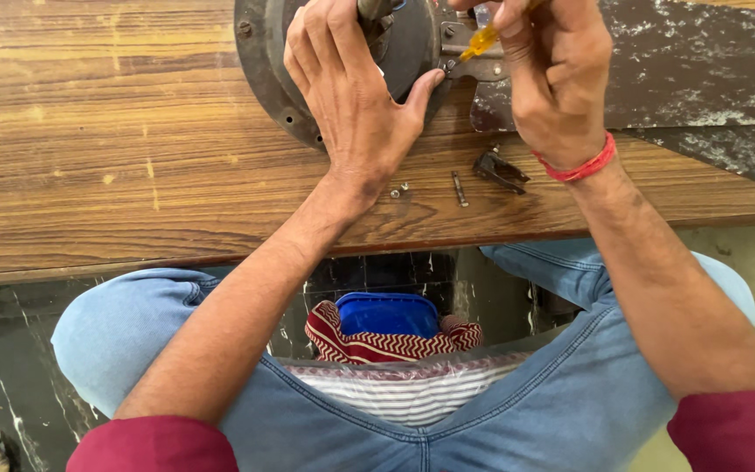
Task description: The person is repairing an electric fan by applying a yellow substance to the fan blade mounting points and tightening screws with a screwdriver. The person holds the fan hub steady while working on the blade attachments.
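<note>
1. The right hand (557, 83) has its grip closed round one screwdriver (481, 40) with a clear yellow handle, its tip pointing down-left at a bracket on the round metal motor housing (412, 52)
2. The left hand (351, 96) lies on that one dark round housing, fingers curled over its central hub, thumb stretched out to the right along the rim; its grip presses on the housing rather than enclosing it
3. One worn, paint-flecked fan blade (692, 70) runs from the bracket to the right, under the right hand
4. Both forearms come up from the lap, wrists bent over the table (115, 149); one red thread band circles the right wrist
5. Loose parts lie on the wood between the wrists: two small screws (399, 190), one thin pin (459, 188), one dark clip (500, 170), all near the front edge
6. The housing sits at the far edge of the view; bare wood stretches wide to the left
</note>
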